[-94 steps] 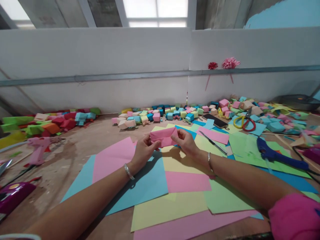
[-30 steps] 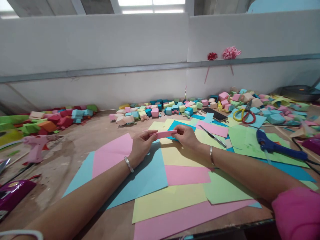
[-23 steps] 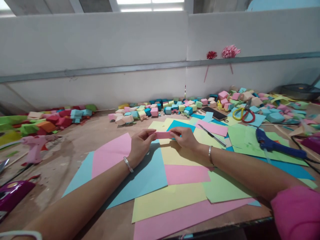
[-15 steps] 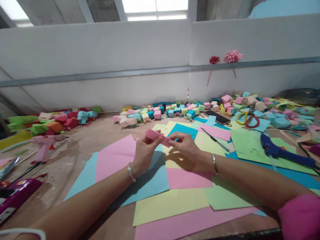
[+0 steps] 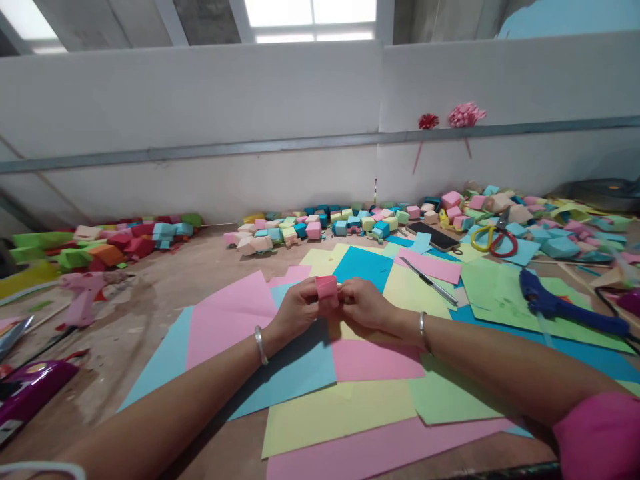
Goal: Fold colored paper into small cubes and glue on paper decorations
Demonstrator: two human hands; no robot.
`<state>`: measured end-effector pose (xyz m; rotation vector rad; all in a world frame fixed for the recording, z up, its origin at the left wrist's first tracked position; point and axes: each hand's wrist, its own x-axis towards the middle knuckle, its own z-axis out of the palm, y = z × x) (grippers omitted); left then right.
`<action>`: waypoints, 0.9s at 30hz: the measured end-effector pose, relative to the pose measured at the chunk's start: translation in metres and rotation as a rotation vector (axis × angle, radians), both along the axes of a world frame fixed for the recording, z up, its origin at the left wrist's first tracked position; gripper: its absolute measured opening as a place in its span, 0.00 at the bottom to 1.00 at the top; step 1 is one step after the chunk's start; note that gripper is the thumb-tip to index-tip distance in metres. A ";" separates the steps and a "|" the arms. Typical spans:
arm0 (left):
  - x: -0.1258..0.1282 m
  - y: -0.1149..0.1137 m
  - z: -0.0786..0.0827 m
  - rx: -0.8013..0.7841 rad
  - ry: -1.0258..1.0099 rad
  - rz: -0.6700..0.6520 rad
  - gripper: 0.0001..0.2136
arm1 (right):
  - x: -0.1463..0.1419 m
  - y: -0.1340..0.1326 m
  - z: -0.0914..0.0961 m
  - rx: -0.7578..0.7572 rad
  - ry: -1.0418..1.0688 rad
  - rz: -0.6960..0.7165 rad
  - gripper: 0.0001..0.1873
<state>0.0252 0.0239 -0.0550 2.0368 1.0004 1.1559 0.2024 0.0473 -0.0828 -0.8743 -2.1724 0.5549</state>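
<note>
The left hand (image 5: pixel 299 308) pinches a small pink paper piece (image 5: pixel 327 288) between thumb and fingers, and the right hand (image 5: pixel 364 301) grips its right edge with bunched fingertips. The piece is held above the middle of the table (image 5: pixel 150 283), over loose sheets. Its upper part is a flat, smooth, roughly square face, with a narrower flap below; the fingers hide the rest.

Matte coloured sheets overlap beneath the wrists, straight-edged and thin: a light-blue sheet (image 5: pixel 290 380) under the left, a green sheet (image 5: pixel 460 393) under the right forearm, and a pale yellow sheet (image 5: pixel 340 413) toward the table's near edge. The table's bare surface is brown and scuffed.

Just beyond the right hand a slim metal craft knife (image 5: pixel 429 281) lies slantwise across the sheets. Farther toward the right far corner are a dark, flat phone (image 5: pixel 434 236) and scissors (image 5: pixel 495 240) with one yellow and one red loop. A blue glue gun (image 5: pixel 575 312) lies on paper near the right edge; a pink glue gun (image 5: pixel 83 300) sits by the left edge, beyond a glossy purple device (image 5: pixel 37 393).

Boxy folded paper blocks (image 5: pixel 313 231) crowd the far edge, below a smooth white panel (image 5: pixel 200 100) crossed by a metal rail (image 5: pixel 250 145).
</note>
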 end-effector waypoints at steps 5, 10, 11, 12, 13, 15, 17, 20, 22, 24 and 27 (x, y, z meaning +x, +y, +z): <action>-0.001 0.002 -0.001 0.067 0.042 0.005 0.10 | 0.000 -0.001 -0.001 0.029 -0.024 -0.052 0.09; -0.004 0.005 -0.006 0.128 0.043 0.082 0.07 | -0.003 -0.015 0.015 0.230 0.119 -0.241 0.22; -0.004 0.005 -0.006 0.137 0.045 0.093 0.07 | -0.003 -0.018 0.018 0.318 0.147 -0.241 0.23; -0.004 0.005 -0.007 0.144 0.047 0.101 0.07 | -0.003 -0.020 0.021 0.411 0.162 -0.234 0.24; -0.004 0.005 -0.007 0.151 0.051 0.105 0.07 | -0.003 -0.021 0.023 0.500 0.159 -0.224 0.24; -0.004 0.005 -0.007 0.163 0.058 0.106 0.07 | -0.002 -0.021 0.025 0.634 0.124 -0.226 0.24; -0.003 0.005 -0.008 0.173 0.068 0.102 0.07 | 0.000 -0.017 0.024 0.725 0.101 -0.249 0.23; -0.003 0.005 -0.008 0.185 0.084 0.099 0.07 | 0.003 -0.009 0.022 0.818 0.109 -0.255 0.23; -0.004 0.005 -0.009 0.193 0.094 0.093 0.07 | 0.005 -0.006 0.022 0.862 0.138 -0.227 0.22; -0.004 0.004 -0.009 0.203 0.102 0.080 0.07 | 0.007 -0.005 0.023 0.896 0.173 -0.182 0.21; -0.004 0.003 -0.008 0.214 0.114 0.056 0.08 | 0.011 -0.005 0.027 0.949 0.195 -0.105 0.18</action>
